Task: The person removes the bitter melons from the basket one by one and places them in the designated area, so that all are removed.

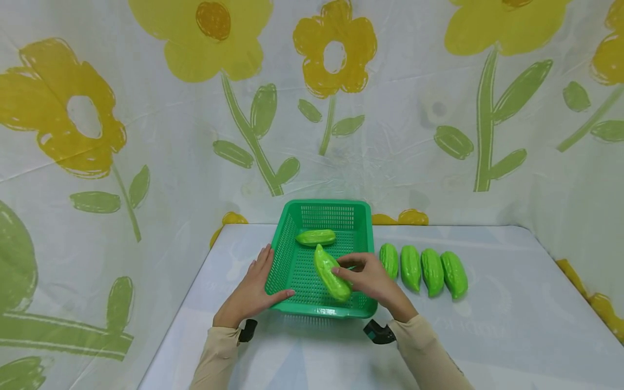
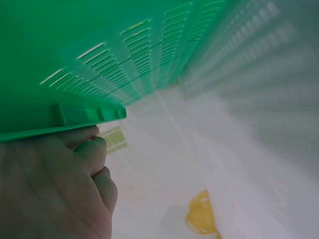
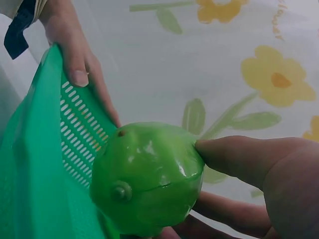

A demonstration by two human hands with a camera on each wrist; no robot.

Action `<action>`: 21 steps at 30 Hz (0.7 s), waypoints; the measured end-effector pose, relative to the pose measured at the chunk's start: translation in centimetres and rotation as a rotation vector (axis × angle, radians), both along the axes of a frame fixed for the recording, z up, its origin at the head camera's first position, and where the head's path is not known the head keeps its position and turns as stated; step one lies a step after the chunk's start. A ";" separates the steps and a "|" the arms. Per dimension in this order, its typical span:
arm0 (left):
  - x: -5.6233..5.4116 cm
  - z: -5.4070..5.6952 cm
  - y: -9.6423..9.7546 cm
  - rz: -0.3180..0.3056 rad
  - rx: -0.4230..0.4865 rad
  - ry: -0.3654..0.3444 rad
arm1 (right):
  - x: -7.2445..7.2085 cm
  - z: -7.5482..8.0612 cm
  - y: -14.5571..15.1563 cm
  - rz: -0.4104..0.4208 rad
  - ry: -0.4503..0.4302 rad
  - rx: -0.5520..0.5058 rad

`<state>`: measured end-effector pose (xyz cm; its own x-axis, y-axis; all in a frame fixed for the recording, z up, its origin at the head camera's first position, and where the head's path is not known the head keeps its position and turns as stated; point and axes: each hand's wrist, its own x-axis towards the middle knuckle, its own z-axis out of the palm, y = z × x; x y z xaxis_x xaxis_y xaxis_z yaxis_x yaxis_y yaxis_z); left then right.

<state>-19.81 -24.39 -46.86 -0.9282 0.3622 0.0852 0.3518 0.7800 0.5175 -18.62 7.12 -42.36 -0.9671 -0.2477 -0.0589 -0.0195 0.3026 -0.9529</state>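
My right hand pinches a light-green, ridged bitter melon between thumb and fingers, above the floor of a green plastic basket. In the right wrist view the blunt end of this bitter melon faces the camera. My left hand lies with straight fingers along the basket's left rim, its thumb over the near left corner. From the left wrist view, the hand touches the rim's underside. Another bitter melon lies crosswise inside the basket, toward the far side.
Several more bitter melons lie in a row on the pale tabletop, right of the basket; my right hand is close to the leftmost one. A flower-printed cloth hangs behind the table and along its sides.
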 end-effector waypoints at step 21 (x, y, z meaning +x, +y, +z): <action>0.0 0.0 0.0 -0.002 0.005 0.002 | 0.6 0.7 4.1 -0.078 -0.035 -0.024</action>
